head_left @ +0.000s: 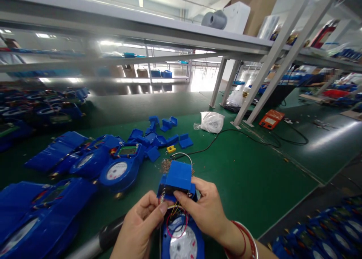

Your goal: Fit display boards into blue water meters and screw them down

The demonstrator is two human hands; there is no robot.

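A blue water meter [199,236] with a round white dial lies in front of me, its red, yellow and dark wires looping loose above the dial. My right hand [207,208] holds a blue plastic cover [179,174] at the meter's far end, thumb on the near edge and fingers along the right side. At the cover's near left corner, my left hand [144,219] has thumb and forefinger pinched together on thin wires [162,198]. The fingertips partly hide the wires' ends. Small brass-coloured screws [166,165] lie in a pile just behind the cover.
Several blue meters [118,170] lie at left, with loose blue plastic pieces [152,138] beyond. A yellow part [171,149], a white bag [212,122] and an orange box [271,119] with a black cable are on the green table [254,172]. Metal shelf posts [263,70] rise behind; more meters [325,232] fill the lower right.
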